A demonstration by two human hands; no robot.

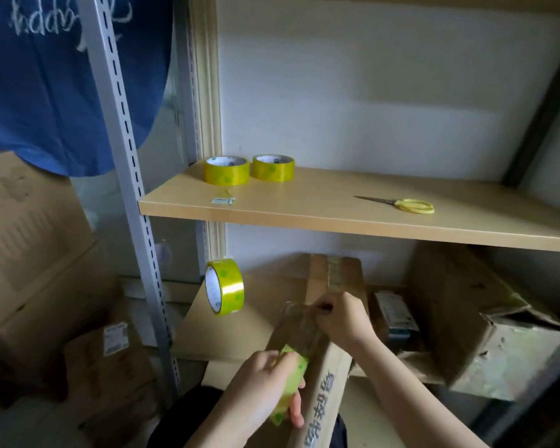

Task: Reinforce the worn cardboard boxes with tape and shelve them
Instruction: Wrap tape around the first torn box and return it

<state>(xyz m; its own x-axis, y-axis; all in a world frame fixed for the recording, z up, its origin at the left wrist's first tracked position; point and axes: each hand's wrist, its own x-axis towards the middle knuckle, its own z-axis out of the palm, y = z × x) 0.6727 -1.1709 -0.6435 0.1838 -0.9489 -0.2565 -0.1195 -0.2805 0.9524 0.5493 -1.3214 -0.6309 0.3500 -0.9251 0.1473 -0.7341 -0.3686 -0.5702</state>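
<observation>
I am mid-strip on one box and nothing I can see has been shelved yet. My left hand (265,379) has its grip curled round a yellow-green tape roll (290,388), low in the view, and a clear stretch of tape (299,321) runs from it up to my right hand (343,321). That hand's fingers pinch or press the tape's far end against the long narrow cardboard box (328,367) that stands tilted in front of me, its printed side facing the camera; I cannot tell exactly which fingers bear on it. An older band of tape (335,274) already shows on the box's upper end, so I judge part of the reinforcing done, and this strip not yet smoothed down or cut.

The scissors (401,204) lie untouched on the wooden shelf (320,218), well apart from my hands, so cutting is still ahead. Two spare tape rolls (249,169) sit side by side at the shelf's back left corner, and a third roll (224,286) hangs below the shelf's left end.

A battered box (485,321) with torn flaps sits under the shelf on the right, apparently still waiting for tape. More boxes (36,253) are stacked at the left, beyond the metal upright (126,176).
</observation>
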